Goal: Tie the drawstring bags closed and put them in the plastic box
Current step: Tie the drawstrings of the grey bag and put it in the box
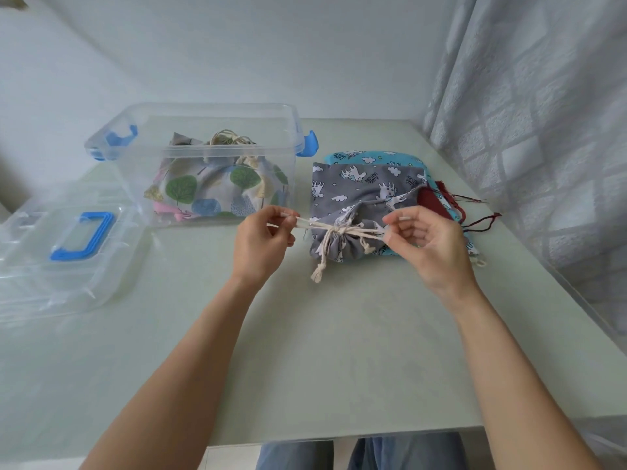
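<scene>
Tension is what you are needing now: your left hand [263, 237] and right hand [424, 240] are each pinching a cord [339, 228] end in a closed grip. Keep pulling evenly outward, seating the knot on the grey bag [356, 198] lying on the worktop [339, 334] beside the plastic box [203, 154].

soft, even daylight fills the scene, brightest by the curtain [543, 113] on the right. shadows on the table [339, 334] are faint. wide-angle distortion bends the edges (the table's rim curves). mild blur softens the hands; the clear box [190, 150] shows pale glare.
</scene>
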{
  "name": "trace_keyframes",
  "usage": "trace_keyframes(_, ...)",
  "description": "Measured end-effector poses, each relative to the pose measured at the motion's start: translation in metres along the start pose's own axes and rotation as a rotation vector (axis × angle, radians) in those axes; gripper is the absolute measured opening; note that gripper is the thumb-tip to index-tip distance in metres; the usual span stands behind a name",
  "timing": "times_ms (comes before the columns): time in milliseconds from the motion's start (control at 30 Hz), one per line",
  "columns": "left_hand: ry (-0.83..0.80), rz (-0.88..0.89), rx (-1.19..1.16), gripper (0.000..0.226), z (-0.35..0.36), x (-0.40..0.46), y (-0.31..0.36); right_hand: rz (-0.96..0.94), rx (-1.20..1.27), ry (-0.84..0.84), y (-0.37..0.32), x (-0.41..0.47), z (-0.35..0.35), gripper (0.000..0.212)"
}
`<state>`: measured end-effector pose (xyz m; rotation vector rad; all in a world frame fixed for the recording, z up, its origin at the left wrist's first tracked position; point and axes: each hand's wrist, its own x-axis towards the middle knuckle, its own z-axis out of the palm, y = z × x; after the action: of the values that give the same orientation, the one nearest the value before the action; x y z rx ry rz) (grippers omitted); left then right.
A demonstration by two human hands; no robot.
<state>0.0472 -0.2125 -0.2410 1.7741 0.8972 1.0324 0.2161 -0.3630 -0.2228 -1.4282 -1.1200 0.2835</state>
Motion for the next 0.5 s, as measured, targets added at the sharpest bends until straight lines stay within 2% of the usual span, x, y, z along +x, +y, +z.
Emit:
trace_keyframes(100, -0.015, 0.026, -0.004, 0.026, 0.003, -0.003, 0.002, -0.02, -0.041, -0.032, -0.002, -0.008, -0.004, 0.025)
trace_keyframes(267, -0.065, 0.076, -0.105, 0.017, 0.004, -0.007, 0.013, -0.151, -0.337, -0.195, -0.008, -0.015, -0.001, 0.028)
trace_keyframes(433, -0.159, 0.125, -0.168, 0.009, 0.009, -0.014, 0.025, -0.302, -0.787, -0.395, -0.013, -0.003, 0.02, 0.084)
trace_keyframes(500, -0.176, 0.13, -0.195, 0.01, 0.008, -0.015, 0.026, -0.295, -0.879, -0.396, -0.014, 0.001, 0.026, 0.077)
